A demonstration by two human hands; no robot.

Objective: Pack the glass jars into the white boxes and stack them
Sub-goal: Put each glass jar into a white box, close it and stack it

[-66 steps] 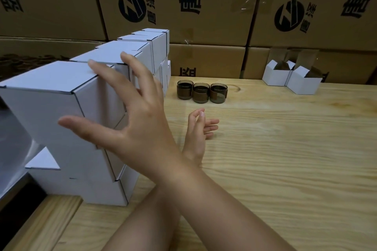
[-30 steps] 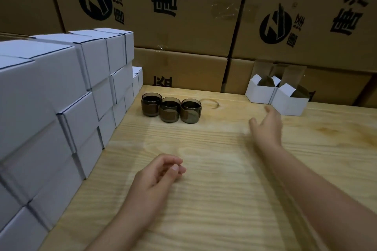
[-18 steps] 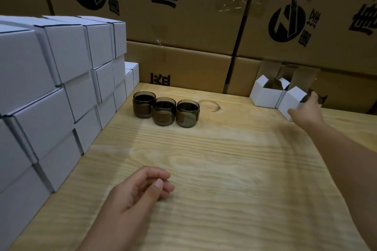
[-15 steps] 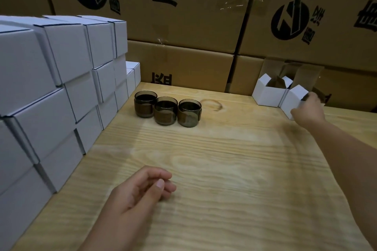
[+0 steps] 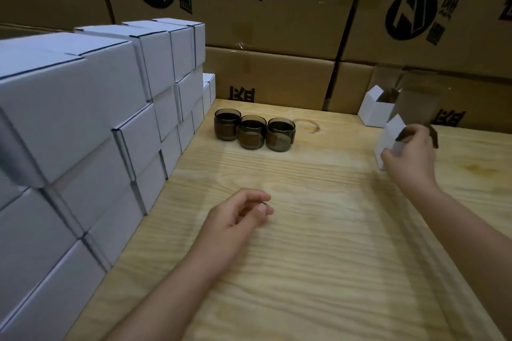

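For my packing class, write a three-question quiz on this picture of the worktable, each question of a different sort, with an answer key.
1. How many glass jars stand in a row on the wooden table?
2. True or false: the right hand grips an open white box, while a second open box stands behind it near the brown cartons.
3. Multiple choice: the left hand is
A. holding a jar
B. empty, loosely curled over the table
C. pressing on the stack of closed white boxes

Key
1. Three
2. True
3. B
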